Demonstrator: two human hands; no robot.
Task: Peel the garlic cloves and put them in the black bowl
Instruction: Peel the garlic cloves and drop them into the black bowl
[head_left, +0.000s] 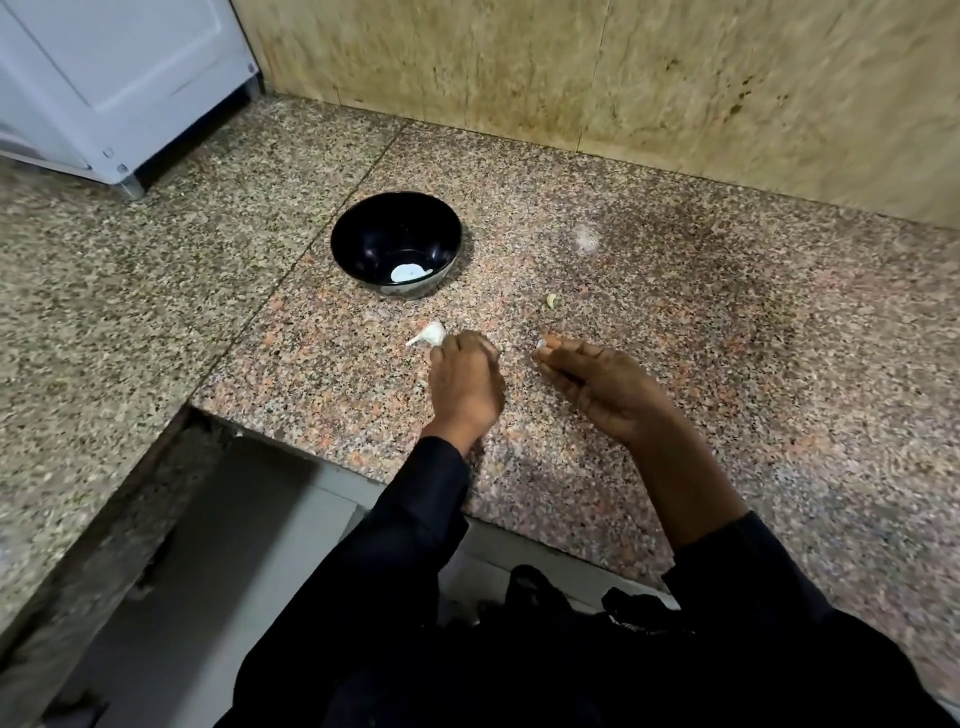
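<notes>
My left hand (465, 382) is curled over the garlic bulb (428, 334) on the desk (727, 322), fingers closed on its near side while its papery tip sticks out to the left. My right hand (597, 382) pinches a small pale clove (541, 343) at the fingertips, just above the stone. The black bowl (396, 244) stands a little beyond the bulb, with only a pale patch in its bottom that I read as a reflection, so I judge that nothing peeled is in it yet. Another small, yellowish clove (551, 301) lies loose to the right of the bowl, apart from both hands.

The risks, as I see them: the pinched clove is tiny and could slip out when I tear its skin, and on this speckled granite a dropped clove or scrap of skin would be hard to spot. The desk's front edge is close behind my wrists, with a gap down to the floor just left of my left arm, so anything flicked back could fall away. Towards the bowl and the wall (571, 67) the surface gives my hands open room.
</notes>
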